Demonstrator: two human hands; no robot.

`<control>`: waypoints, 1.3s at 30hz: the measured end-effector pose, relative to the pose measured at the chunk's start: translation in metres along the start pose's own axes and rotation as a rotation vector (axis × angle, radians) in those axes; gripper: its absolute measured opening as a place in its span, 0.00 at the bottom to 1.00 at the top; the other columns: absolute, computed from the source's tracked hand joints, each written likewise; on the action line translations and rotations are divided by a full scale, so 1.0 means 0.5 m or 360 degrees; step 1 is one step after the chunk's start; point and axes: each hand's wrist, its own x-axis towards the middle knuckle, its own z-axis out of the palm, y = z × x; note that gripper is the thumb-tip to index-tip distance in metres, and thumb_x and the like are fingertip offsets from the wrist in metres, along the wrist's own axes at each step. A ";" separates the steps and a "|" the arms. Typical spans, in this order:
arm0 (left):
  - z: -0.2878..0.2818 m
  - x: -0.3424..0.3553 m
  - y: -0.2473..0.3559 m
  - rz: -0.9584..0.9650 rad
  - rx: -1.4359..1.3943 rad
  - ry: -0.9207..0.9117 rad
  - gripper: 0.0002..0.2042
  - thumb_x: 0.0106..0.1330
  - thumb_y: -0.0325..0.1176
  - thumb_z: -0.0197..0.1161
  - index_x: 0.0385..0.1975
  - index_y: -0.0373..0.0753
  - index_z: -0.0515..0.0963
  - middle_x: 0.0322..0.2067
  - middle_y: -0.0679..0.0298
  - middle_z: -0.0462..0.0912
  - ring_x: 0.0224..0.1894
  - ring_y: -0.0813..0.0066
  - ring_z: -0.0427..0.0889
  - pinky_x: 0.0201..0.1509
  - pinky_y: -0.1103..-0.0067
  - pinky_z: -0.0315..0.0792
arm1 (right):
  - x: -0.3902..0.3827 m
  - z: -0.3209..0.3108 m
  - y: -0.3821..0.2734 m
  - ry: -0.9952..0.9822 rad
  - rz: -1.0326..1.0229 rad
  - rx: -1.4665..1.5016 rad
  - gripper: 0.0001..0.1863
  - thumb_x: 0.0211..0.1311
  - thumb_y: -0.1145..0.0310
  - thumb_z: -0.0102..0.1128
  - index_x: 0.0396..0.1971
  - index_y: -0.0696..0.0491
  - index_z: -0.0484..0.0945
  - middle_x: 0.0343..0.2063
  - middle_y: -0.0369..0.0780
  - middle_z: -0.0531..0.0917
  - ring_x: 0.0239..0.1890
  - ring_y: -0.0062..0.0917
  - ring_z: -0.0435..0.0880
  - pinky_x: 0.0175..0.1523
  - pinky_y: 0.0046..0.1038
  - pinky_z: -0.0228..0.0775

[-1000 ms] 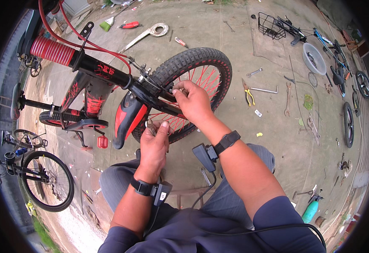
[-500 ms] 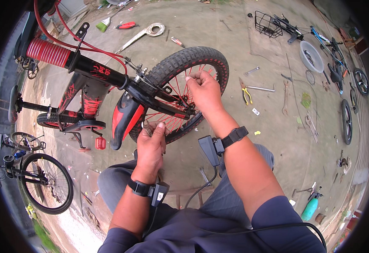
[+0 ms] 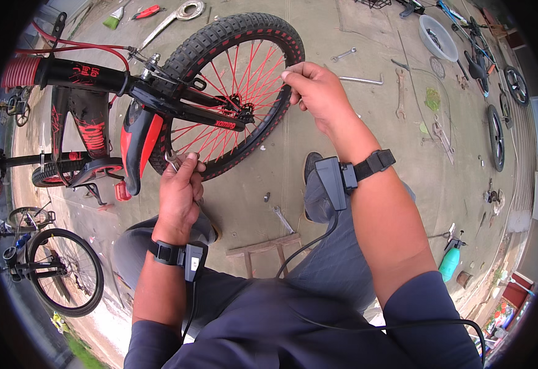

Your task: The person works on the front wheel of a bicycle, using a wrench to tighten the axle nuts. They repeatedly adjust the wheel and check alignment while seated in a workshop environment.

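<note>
A black bicycle with red details fills the upper left, with its front fork (image 3: 201,114), red-spoked front wheel (image 3: 232,31) and black-and-red mudguard (image 3: 144,141). My left hand (image 3: 181,190) is closed on a small silver wrench (image 3: 172,158), beside the mudguard and the wheel's lower rim. My right hand (image 3: 311,92) is at the tyre's right side with thumb and forefinger pinched together; whether anything is between them cannot be made out. Its other fingers are curled beneath.
Tools lie on the concrete: a brush (image 3: 113,19), a large white spanner (image 3: 161,27), wrenches (image 3: 401,92) and a bent bar (image 3: 361,80). A grey basin (image 3: 438,38), loose wheels (image 3: 496,138) and bicycle parts are at right, a green spray bottle (image 3: 449,263) at lower right, another bicycle (image 3: 65,270) at left.
My right hand has left the fork's brake area and moved right, to the tyre's edge. My left hand keeps the wrench. The view has shifted, with the bicycle now higher and further left.
</note>
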 end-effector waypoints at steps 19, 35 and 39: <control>-0.071 0.002 0.077 0.0023 0.1261 -0.0706 0.12 0.77 0.36 0.54 0.41 0.35 0.80 0.28 0.71 0.80 0.26 0.87 0.72 0.31 0.86 0.67 | -0.161 0.022 0.198 -0.0004 0.0550 -0.0244 0.10 0.63 0.63 0.66 0.34 0.55 0.81 0.23 0.30 0.78 0.24 0.15 0.75 0.29 0.22 0.68; -0.095 0.051 0.051 -0.0548 0.1603 -0.0698 0.13 0.75 0.38 0.59 0.40 0.33 0.81 0.26 0.67 0.81 0.28 0.82 0.76 0.33 0.83 0.73 | -0.228 0.154 0.721 0.0151 0.1117 -0.0754 0.20 0.57 0.56 0.68 0.33 0.61 0.82 0.31 0.50 0.85 0.36 0.41 0.85 0.41 0.39 0.74; -0.060 0.085 0.044 -0.0639 0.1593 -0.0828 0.13 0.73 0.38 0.60 0.42 0.33 0.81 0.28 0.64 0.82 0.30 0.81 0.79 0.34 0.82 0.74 | -0.209 0.150 0.738 0.0076 0.1150 -0.0808 0.24 0.58 0.54 0.65 0.33 0.65 0.79 0.33 0.57 0.84 0.41 0.53 0.83 0.48 0.46 0.74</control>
